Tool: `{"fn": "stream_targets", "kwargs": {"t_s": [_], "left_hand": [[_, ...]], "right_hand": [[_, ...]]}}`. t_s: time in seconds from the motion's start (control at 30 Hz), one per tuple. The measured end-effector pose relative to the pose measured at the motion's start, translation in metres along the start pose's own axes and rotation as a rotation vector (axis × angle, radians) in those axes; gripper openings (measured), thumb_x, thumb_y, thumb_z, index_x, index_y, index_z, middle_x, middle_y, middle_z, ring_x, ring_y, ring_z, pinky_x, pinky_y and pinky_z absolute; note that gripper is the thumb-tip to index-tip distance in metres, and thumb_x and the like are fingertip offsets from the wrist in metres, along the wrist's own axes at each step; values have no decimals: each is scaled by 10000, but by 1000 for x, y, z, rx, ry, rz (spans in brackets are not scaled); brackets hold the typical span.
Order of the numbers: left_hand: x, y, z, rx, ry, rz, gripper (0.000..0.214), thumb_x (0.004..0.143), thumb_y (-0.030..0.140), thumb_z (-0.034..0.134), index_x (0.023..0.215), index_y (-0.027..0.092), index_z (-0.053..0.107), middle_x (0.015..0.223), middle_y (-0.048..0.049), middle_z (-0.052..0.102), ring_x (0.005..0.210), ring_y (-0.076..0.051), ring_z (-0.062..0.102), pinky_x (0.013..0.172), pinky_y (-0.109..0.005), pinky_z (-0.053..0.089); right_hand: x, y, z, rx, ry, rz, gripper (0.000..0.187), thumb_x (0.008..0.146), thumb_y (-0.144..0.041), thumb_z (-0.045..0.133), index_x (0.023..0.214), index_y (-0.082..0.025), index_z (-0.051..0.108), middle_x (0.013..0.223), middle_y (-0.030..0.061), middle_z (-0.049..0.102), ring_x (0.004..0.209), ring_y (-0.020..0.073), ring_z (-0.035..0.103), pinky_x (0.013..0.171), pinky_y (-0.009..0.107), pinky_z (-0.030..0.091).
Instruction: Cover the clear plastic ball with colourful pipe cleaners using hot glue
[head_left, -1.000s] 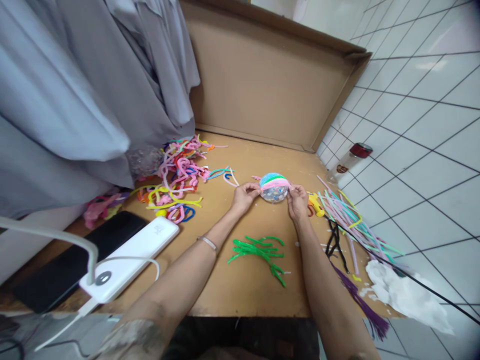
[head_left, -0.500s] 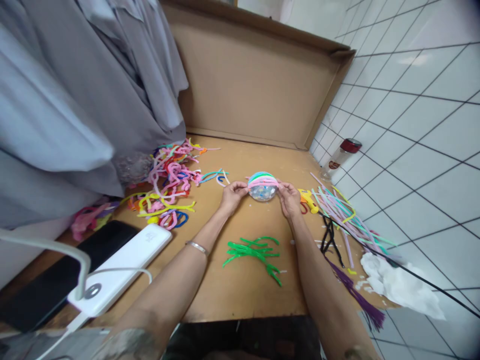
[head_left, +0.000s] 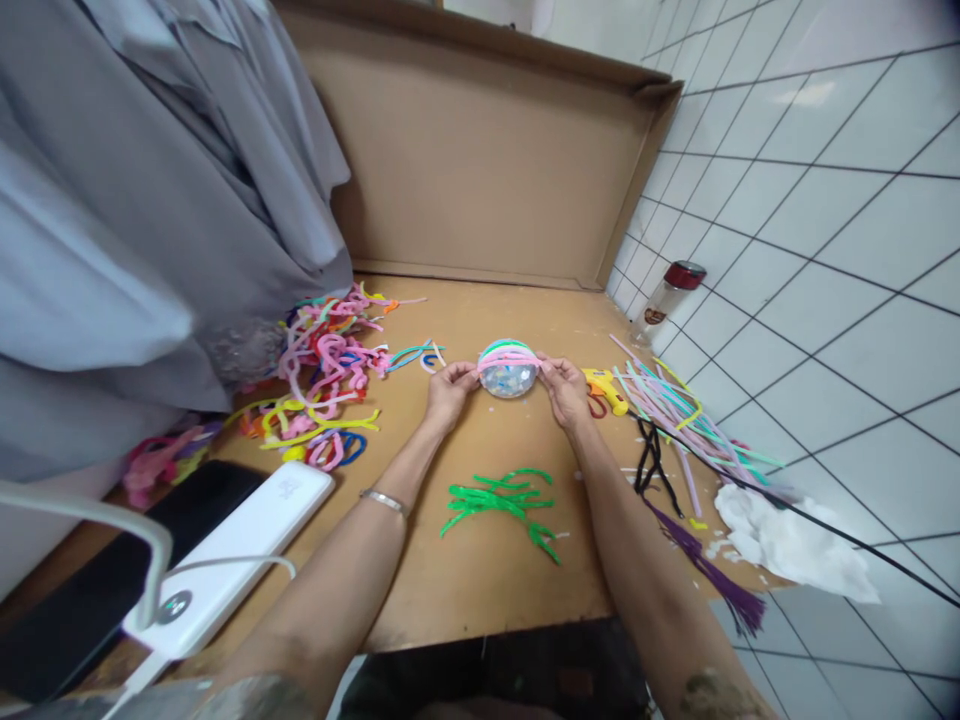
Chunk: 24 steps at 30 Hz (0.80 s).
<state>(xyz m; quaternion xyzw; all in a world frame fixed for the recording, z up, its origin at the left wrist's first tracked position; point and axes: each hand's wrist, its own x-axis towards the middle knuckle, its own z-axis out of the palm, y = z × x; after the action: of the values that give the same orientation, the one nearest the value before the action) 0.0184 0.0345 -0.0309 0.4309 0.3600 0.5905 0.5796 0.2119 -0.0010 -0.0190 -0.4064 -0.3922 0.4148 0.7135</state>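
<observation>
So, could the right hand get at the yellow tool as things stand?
Probably yes: the yellow tool lies just beside the right hand, nothing between them, though that hand holds the wrapped ball.

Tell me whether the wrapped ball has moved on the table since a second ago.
No. The ball sits just as far left of the yellow glue gun and behind the green pipe cleaners; only the view shifted.

We see a bright, even scene, lit from above; glare sits on the white wall tiles (head_left: pixel 817 95). Shadows on the desk (head_left: pixel 487 590) are faint. Edges bow strongly outward, and the corners turn soft.
</observation>
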Motion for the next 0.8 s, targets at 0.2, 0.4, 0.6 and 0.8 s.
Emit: {"fn": "stream_targets", "kwargs": {"t_s": [0.2,0.4,0.6,0.8], "left_hand": [[-1,1,-1,-3,11,-3,370,490,376,864,695,144,661,644,1,667,606,-106,602,690,-261,513],[-1,2,0,-29,24,-19,378,476,360,866,675,138,633,618,8,649,593,-99,600,689,-258,514],[0,1,1,-25,37,-12,401,453,382,871,666,149,625,611,14,652,588,-98,598,670,-250,509],[0,1,1,-12,31,-1,420,443,409,872,663,156,618,609,12,652,586,-102,597,663,-253,512]], "right_hand": [[0,1,2,-27,-4,-27,342,582,-453,843,677,-229,603,947,33,763,926,191,690,987,388,488],[0,-1,2,-48,-16,-15,291,535,-375,864,646,-216,647,965,55,757,1011,208,667,1028,392,444],[0,-1,1,-12,-47,25,245,517,-318,870,608,-218,665,990,56,745,1052,215,645,1063,407,411],[3,1,-1,62,-58,100,233,501,-225,865,550,-232,637,832,10,725,1008,204,642,1053,404,428]]}}
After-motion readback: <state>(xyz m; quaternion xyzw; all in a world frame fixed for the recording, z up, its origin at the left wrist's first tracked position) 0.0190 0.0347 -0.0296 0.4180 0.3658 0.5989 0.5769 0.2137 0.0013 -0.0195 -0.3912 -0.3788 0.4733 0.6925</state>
